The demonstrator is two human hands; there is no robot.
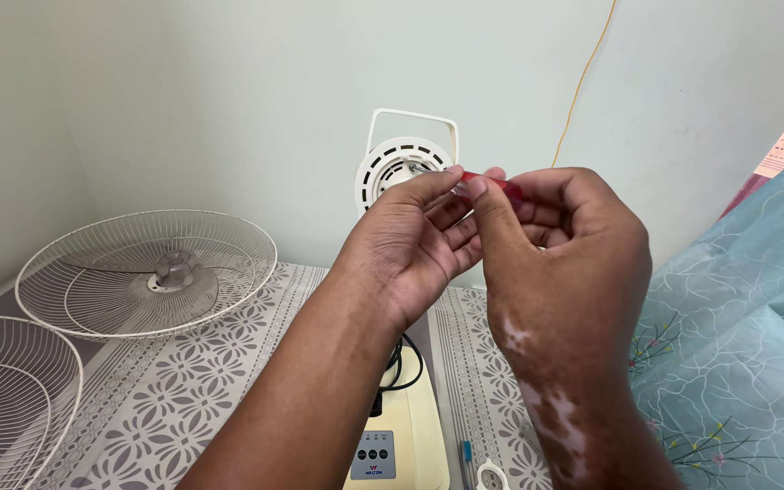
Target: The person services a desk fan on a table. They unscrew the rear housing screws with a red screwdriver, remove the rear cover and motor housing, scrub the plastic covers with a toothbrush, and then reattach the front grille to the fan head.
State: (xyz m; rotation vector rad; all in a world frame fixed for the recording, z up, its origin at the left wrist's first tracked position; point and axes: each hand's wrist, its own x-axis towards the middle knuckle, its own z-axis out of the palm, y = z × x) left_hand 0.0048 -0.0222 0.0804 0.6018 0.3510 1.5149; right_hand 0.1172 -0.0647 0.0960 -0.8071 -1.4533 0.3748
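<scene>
Both hands pinch a small red tool handle (494,184): right hand (560,245) closed around it, left hand (410,245) fingertips on its tip, before the fan motor housing (401,168). Below: patterned tablecloth (183,399), two wire guards, pale walls. The tool's tip is hidden.

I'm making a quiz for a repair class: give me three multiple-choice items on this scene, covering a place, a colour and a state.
1. Where does the wire fan guard with the blade lie?
A on the patterned table
B on the bedsheet
C on the floor

2. What colour is the small tool in the fingers?
A blue
B red
C green

3. How is the fan motor?
A covered by guards
B bare, guards off
C wrapped in cloth

Answers: 1 A, it rests on the table. 2 B, a red handle shows between the left hand and right hand. 3 B, no guard surrounds it.
</scene>
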